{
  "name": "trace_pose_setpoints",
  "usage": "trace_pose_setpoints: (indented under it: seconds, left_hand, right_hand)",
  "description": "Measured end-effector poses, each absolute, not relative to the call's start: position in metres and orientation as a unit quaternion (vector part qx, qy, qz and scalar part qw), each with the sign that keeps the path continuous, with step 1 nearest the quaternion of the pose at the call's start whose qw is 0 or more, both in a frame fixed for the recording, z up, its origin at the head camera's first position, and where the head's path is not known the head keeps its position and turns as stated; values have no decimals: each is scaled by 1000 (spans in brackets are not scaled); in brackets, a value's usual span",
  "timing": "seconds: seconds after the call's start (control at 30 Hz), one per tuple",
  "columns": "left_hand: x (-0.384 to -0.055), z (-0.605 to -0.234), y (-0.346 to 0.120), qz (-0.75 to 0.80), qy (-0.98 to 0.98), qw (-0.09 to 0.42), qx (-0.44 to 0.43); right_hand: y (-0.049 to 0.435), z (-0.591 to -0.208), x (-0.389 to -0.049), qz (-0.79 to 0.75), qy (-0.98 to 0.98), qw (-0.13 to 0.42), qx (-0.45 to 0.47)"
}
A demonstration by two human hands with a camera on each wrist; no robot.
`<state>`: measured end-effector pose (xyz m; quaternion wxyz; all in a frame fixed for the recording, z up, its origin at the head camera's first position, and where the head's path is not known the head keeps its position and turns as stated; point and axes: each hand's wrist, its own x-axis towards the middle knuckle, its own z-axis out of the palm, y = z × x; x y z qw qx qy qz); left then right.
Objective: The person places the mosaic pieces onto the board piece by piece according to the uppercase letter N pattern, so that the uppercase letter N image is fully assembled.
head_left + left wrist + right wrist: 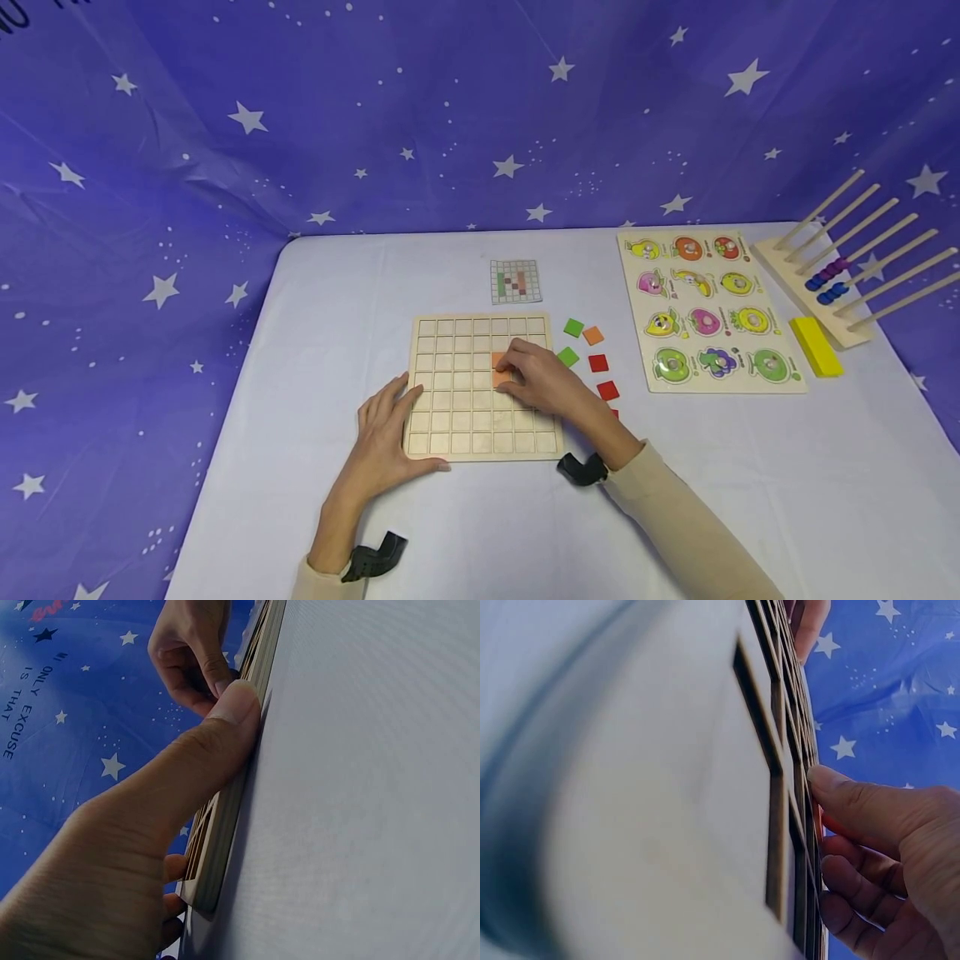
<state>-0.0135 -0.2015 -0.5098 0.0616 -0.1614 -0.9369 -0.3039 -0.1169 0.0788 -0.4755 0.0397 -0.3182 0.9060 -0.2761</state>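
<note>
The wooden grid board lies flat on the white table. At its front left corner my left hand holds it, thumb along the front edge and fingers on the left side. The left wrist view shows that thumb against the board's edge. My right hand pinches an orange square tile at a cell right of the board's middle. Another orange patch shows just above it, partly covered by the fingers. In the right wrist view the fingers hide most of the tile.
Right of the board lie loose green tiles, an orange tile and red tiles, one partly hidden by the forearm. A pattern card lies behind the board. Farther right are a fruit puzzle, a pegged bead rack and a yellow block.
</note>
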Motion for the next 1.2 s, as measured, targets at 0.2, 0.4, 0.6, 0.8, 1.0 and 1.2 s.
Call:
trace_pose_setpoints:
  seconds: [0.2,0.4,0.6,0.8,1.0,1.2]
  left_hand:
    - [-13,-510,-201,-306,-936,62,-161]
    - [-13,-510,-200,-307,-936,61,-162]
    - [-13,-511,-201,-304,-936,64,-164]
    - [-14,-511,-201,-302,-936,72,-168]
    - [-14,-511,-200,-302,-935,74,-169]
    - [-14,-510,-200,-305,-936,65,-165]
  right_hand:
    - [87,-473,-115,-279,911,21,-302]
    - [113,-472,-117,-294,921,-67,-245]
    - [136,-477,-121,-301,931,-123,-164]
    - [144,-481,-123,-325,929,-130,-120]
    - [146,-483,-122,-333,934,-88,-94]
    - [146,-485,-123,-349,929,-76,-100]
